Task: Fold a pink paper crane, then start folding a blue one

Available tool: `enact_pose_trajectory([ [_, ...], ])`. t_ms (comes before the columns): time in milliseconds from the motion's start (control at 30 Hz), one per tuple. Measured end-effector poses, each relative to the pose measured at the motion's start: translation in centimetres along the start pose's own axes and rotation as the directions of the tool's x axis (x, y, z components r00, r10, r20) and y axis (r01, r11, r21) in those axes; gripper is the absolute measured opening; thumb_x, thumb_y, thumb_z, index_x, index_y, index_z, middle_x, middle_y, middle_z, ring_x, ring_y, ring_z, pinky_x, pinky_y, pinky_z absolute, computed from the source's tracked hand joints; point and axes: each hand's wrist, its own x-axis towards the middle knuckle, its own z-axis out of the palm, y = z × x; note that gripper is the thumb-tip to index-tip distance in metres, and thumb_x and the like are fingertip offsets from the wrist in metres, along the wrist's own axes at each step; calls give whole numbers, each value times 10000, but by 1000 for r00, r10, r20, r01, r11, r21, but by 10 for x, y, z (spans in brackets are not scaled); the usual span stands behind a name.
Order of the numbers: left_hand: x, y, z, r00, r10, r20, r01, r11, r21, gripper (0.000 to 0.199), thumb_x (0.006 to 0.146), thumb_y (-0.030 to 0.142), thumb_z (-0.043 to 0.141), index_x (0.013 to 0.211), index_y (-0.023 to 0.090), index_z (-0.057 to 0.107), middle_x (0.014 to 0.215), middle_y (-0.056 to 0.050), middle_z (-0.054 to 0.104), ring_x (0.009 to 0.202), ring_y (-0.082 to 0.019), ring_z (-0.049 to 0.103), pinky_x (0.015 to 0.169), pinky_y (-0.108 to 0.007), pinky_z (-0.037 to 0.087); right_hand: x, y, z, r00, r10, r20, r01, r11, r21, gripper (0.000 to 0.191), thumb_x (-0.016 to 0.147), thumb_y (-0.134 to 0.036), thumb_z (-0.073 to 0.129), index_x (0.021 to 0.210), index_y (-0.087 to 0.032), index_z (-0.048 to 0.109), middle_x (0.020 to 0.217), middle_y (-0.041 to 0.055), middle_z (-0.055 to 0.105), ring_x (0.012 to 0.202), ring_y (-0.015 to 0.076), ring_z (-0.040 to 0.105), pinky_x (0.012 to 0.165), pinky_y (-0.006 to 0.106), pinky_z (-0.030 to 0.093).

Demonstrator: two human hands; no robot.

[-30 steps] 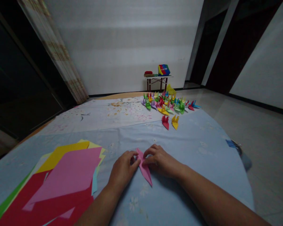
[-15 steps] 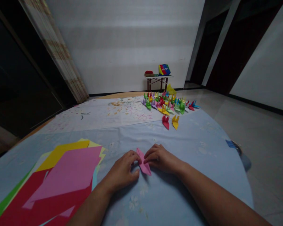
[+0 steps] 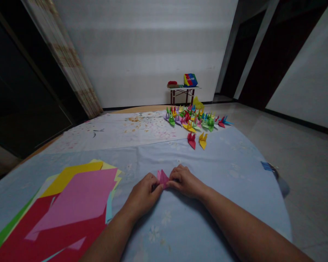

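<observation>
A small pink folded paper [image 3: 163,178] stands between my hands just above the cloth, its pointed tips up. My left hand [image 3: 145,192] pinches its left side between thumb and fingers. On the right side, my right hand [image 3: 186,182] grips it the same way, with thumb and fingertips together. The fingers hide the paper's lower edges. Beyond my hands lie a red paper crane [image 3: 191,141] and a yellow paper crane [image 3: 203,141], side by side.
Coloured paper sheets [image 3: 82,196] lie in a loose stack at the left. Many finished cranes [image 3: 196,118] crowd the table's far right. The round table wears a pale blue cloth [image 3: 229,203]. A small side table [image 3: 183,88] stands against the wall.
The pink paper, earlier lying flatter and long with a point toward me, is now folded up with its tips raised. Both hands have closed in on its sides.
</observation>
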Motion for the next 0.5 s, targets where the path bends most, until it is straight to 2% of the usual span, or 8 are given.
enact_pose_trajectory([
  [267, 0, -1, 7, 993, -93, -74, 93, 996, -7, 223, 783, 353, 479, 633, 194, 526, 651, 17, 522, 603, -143, 498, 536, -231, 326, 5, -6, 4, 995, 104, 4, -104, 992, -75, 268, 821, -397, 524, 733, -180, 653, 760, 43, 635, 781, 165, 506, 697, 278, 289],
  [500, 1, 1, 10, 989, -88, -116, 94, 994, 51, 186, 758, 289, 498, 603, 192, 532, 657, -4, 541, 647, -161, 514, 593, -255, 355, 6, -7, 6, 989, 148, -10, -148, 986, -72, 237, 793, -392, 561, 731, -186, 661, 754, 35, 640, 787, 163, 514, 706, 276, 287],
])
